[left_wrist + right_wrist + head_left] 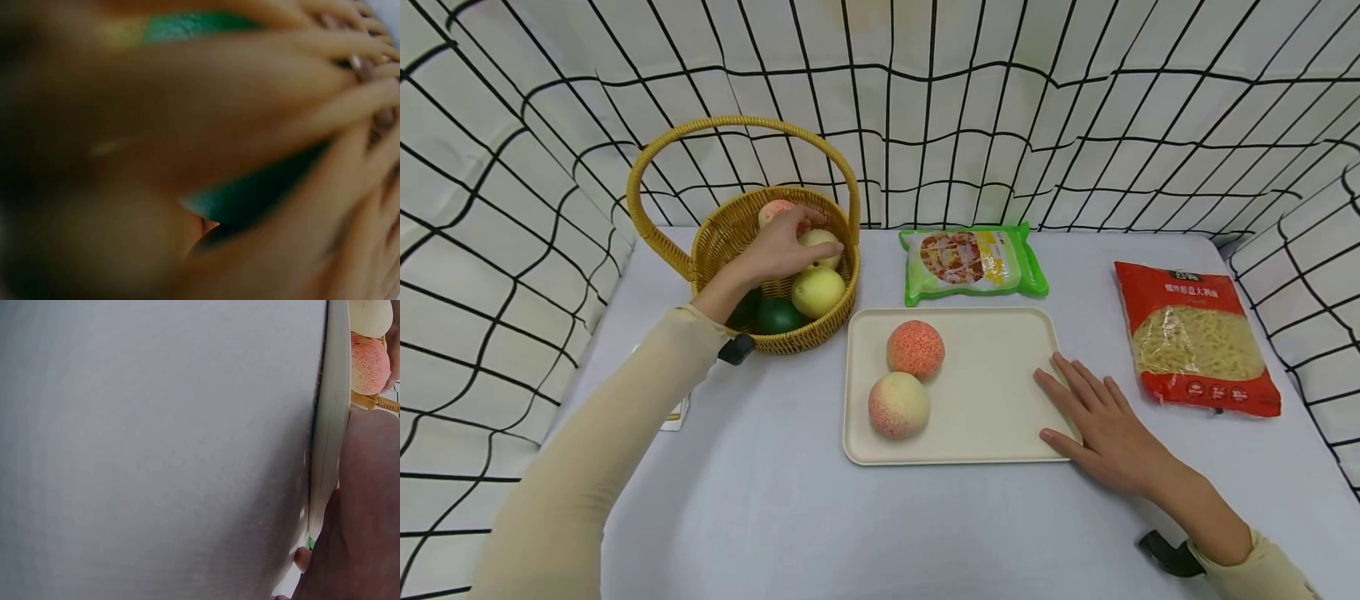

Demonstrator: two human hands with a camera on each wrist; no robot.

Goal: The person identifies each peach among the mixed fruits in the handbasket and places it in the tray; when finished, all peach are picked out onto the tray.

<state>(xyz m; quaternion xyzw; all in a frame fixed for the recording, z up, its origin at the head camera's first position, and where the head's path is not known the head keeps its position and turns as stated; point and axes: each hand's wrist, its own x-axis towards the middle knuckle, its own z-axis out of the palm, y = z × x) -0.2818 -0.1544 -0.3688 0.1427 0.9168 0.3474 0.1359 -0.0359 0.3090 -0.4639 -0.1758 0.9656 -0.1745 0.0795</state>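
My left hand (782, 246) reaches into a yellow wicker basket (715, 242), its fingers and thumb around a pale, pink-tinged peach (822, 242). Another pinkish peach (772, 211) lies behind the hand. In front of it are a yellow-green round fruit (817, 292) and a dark green fruit (780, 317). The left wrist view is mostly blurred wicker, with the green fruit (269, 187) showing through the gaps. With fingers spread, my right hand (1108, 433) rests at the right edge of a cream tray (985, 383). A coral-red peach (915, 348) and a paler peach (898, 406) sit on the tray's left side.
Behind the tray lies a green food packet (973, 262). A red bag of pasta (1198, 342) lies at the right. Black wire mesh (932, 133) surrounds the white table (820, 525). A small white card (675, 415) is partly hidden by my left sleeve.
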